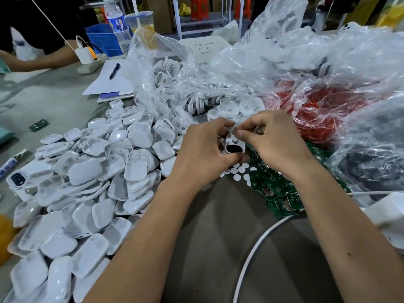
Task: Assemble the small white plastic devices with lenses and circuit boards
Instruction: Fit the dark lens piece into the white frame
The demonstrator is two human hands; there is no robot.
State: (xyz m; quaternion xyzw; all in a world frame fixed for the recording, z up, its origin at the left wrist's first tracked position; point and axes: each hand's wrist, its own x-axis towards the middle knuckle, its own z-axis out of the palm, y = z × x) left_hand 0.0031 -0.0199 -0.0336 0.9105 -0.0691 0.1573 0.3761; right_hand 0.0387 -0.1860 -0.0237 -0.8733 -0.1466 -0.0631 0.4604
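Both hands together at center. L hand (203, 154) grips white shell (232, 145); R hand (273, 145) pinches a small clear part at its 12 o'clock end, prob a lens. Keep shell steady, seat part square, press evenly. PCBs (277, 191) wait at 5 o'clock on surface (214, 226).

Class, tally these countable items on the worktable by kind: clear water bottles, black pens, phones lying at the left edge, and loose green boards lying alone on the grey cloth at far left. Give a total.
Water bottle: 1
Black pen: 1
Phone: 1
Loose green board: 1
Total: 4
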